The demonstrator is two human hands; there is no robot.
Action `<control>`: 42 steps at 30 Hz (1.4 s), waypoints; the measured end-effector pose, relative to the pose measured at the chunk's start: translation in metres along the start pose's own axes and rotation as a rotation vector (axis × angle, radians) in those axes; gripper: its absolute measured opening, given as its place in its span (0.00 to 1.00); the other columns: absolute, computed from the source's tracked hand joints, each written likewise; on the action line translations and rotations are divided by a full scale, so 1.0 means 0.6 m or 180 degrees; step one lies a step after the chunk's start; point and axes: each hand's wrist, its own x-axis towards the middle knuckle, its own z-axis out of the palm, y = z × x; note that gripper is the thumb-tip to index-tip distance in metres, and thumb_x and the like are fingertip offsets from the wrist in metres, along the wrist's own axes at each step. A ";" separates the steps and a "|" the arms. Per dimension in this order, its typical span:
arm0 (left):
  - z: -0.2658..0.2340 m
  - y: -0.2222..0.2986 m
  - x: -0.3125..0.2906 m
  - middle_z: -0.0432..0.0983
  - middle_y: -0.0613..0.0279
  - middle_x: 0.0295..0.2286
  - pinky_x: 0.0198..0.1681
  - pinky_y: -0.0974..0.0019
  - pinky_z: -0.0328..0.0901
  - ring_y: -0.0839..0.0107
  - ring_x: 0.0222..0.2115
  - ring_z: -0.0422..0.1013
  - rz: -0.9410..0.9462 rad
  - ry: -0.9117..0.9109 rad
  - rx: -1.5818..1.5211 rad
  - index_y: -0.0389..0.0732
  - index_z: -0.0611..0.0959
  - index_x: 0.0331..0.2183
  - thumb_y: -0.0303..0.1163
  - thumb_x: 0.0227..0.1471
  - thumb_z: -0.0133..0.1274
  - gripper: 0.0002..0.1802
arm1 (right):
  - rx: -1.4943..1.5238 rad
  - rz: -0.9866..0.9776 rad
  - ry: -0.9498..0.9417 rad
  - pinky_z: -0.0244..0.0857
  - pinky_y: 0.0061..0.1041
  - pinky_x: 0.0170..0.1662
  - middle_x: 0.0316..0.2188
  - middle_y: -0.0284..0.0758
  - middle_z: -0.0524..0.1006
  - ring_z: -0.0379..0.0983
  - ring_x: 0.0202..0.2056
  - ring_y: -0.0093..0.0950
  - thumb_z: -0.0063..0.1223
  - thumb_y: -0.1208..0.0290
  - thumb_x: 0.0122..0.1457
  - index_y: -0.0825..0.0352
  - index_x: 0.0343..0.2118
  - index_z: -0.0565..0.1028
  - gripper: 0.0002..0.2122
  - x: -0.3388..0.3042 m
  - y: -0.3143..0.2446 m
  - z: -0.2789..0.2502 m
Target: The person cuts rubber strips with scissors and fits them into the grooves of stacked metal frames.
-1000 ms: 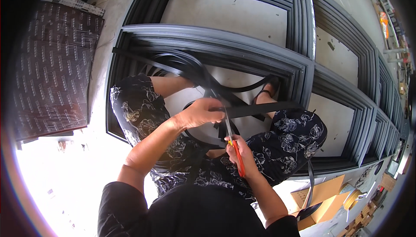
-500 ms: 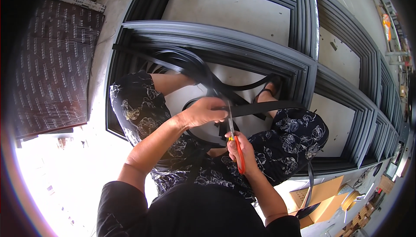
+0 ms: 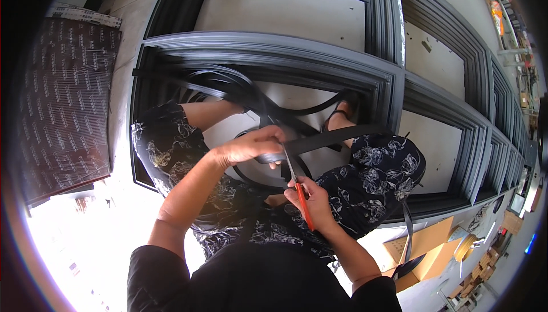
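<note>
Frames of dark grey metal (image 3: 319,63), laid flat and overlapping across the pale floor (image 3: 285,9), take up most of the view, with a wrapped dark bundle (image 3: 63,101) at the left and flat cardboard pieces (image 3: 422,243) at the lower right. Within the nearest frame sits the person, knees apart in a black skirt with pale flowers (image 3: 377,180), and loops of black rubber sealing strip (image 3: 228,83) trail over the frame and across the lap. Compared with a second ago the scene is almost the same: both hands hold their places and only the scissors have crept a little along the strip, so the cut looks underway rather than finished. The left hand (image 3: 251,146) is closed around the strip just beside the cutting point, keeping it taut toward the right knee. The right hand (image 3: 311,198) grips the orange-handled scissors (image 3: 299,195), blades pointing up at the strip; whether they are parted or closed cannot be told.
</note>
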 end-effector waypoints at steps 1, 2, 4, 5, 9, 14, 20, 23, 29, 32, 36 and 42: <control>-0.002 0.016 0.002 0.73 0.59 0.30 0.37 0.69 0.66 0.71 0.30 0.73 -0.0143 -0.0267 -0.0095 0.36 0.68 0.44 0.41 0.53 0.46 0.21 | -0.0146 0.0058 -0.0038 0.58 0.12 0.30 0.24 0.25 0.69 0.63 0.26 0.12 0.58 0.71 0.53 0.70 0.36 0.70 0.11 -0.004 -0.001 -0.001; -0.006 0.020 0.008 0.74 0.57 0.32 0.38 0.67 0.65 0.68 0.33 0.74 -0.0326 -0.0485 -0.0503 0.36 0.69 0.46 0.46 0.54 0.44 0.25 | -0.0293 0.0116 -0.0079 0.59 0.12 0.31 0.25 0.24 0.69 0.63 0.27 0.12 0.56 0.74 0.53 0.69 0.36 0.70 0.09 -0.008 -0.001 -0.001; -0.026 -0.005 0.046 0.75 0.58 0.33 0.39 0.70 0.63 0.71 0.32 0.72 -0.0776 -0.0542 -0.0037 0.36 0.72 0.44 0.50 0.54 0.45 0.27 | -0.0450 0.0192 -0.0087 0.59 0.12 0.31 0.24 0.25 0.70 0.64 0.27 0.12 0.57 0.72 0.53 0.69 0.36 0.70 0.10 -0.015 0.006 -0.003; -0.024 -0.007 0.055 0.75 0.58 0.33 0.39 0.70 0.63 0.71 0.32 0.72 -0.0772 -0.0549 -0.0041 0.36 0.72 0.44 0.50 0.54 0.45 0.27 | -0.0529 0.0073 -0.0074 0.59 0.12 0.31 0.24 0.26 0.70 0.64 0.27 0.12 0.57 0.72 0.53 0.69 0.35 0.70 0.10 -0.020 0.005 -0.002; -0.005 0.002 0.104 0.77 0.65 0.29 0.36 0.76 0.59 0.78 0.28 0.67 -0.0859 -0.0849 0.1185 0.38 0.78 0.34 0.50 0.53 0.47 0.22 | -0.0629 0.0140 -0.0092 0.61 0.14 0.32 0.24 0.28 0.72 0.66 0.27 0.13 0.58 0.71 0.52 0.70 0.35 0.71 0.11 -0.025 0.020 -0.003; 0.002 0.040 0.123 0.78 0.65 0.27 0.35 0.72 0.61 0.78 0.31 0.71 -0.0629 -0.0802 0.0791 0.41 0.78 0.27 0.43 0.52 0.51 0.14 | -0.0859 0.0153 -0.0283 0.63 0.15 0.32 0.24 0.28 0.73 0.68 0.28 0.14 0.60 0.70 0.51 0.69 0.36 0.72 0.12 -0.039 0.011 0.001; -0.056 0.105 0.094 0.76 0.59 0.24 0.36 0.73 0.67 0.73 0.28 0.74 0.0156 0.0472 0.0414 0.33 0.74 0.35 0.36 0.48 0.57 0.17 | -0.1499 -0.1237 0.1535 0.62 0.15 0.24 0.21 0.26 0.70 0.66 0.20 0.15 0.67 0.73 0.42 0.63 0.37 0.73 0.17 -0.091 -0.059 -0.117; -0.059 0.136 0.086 0.75 0.60 0.23 0.35 0.76 0.67 0.75 0.27 0.72 0.0364 0.0820 0.0164 0.33 0.73 0.34 0.29 0.46 0.58 0.14 | 0.0480 -0.1297 0.3110 0.51 0.12 0.14 0.16 0.30 0.68 0.60 0.13 0.16 0.51 0.78 0.54 0.70 0.40 0.68 0.10 -0.077 -0.099 -0.236; -0.062 0.189 0.096 0.73 0.62 0.26 0.39 0.73 0.66 0.75 0.28 0.73 0.0956 0.1188 0.0000 0.30 0.70 0.43 0.34 0.49 0.56 0.23 | -0.1748 -0.1090 0.3386 0.66 0.27 0.37 0.32 0.41 0.76 0.73 0.35 0.33 0.55 0.73 0.53 0.69 0.44 0.67 0.16 -0.077 0.120 -0.470; -0.090 0.204 0.100 0.73 0.65 0.24 0.39 0.73 0.65 0.75 0.26 0.72 0.1102 0.1277 -0.0205 0.36 0.74 0.37 0.35 0.51 0.54 0.14 | -0.2425 -0.0327 0.2937 0.66 0.31 0.37 0.31 0.44 0.74 0.72 0.33 0.42 0.58 0.70 0.50 0.66 0.42 0.68 0.17 -0.109 0.226 -0.475; -0.107 0.227 0.107 0.73 0.67 0.23 0.38 0.74 0.65 0.76 0.26 0.71 0.1438 0.1358 -0.0163 0.38 0.76 0.34 0.35 0.52 0.53 0.11 | -0.3107 -0.0176 0.2938 0.64 0.34 0.38 0.31 0.44 0.73 0.70 0.34 0.47 0.64 0.68 0.44 0.67 0.40 0.69 0.21 -0.155 0.300 -0.463; -0.116 0.240 0.115 0.72 0.68 0.22 0.38 0.74 0.65 0.77 0.26 0.71 0.1390 0.1612 -0.0080 0.39 0.76 0.33 0.36 0.51 0.53 0.10 | -0.1304 -0.1501 0.3951 0.64 0.25 0.38 0.29 0.39 0.72 0.68 0.30 0.28 0.58 0.74 0.51 0.70 0.39 0.68 0.14 -0.152 0.303 -0.578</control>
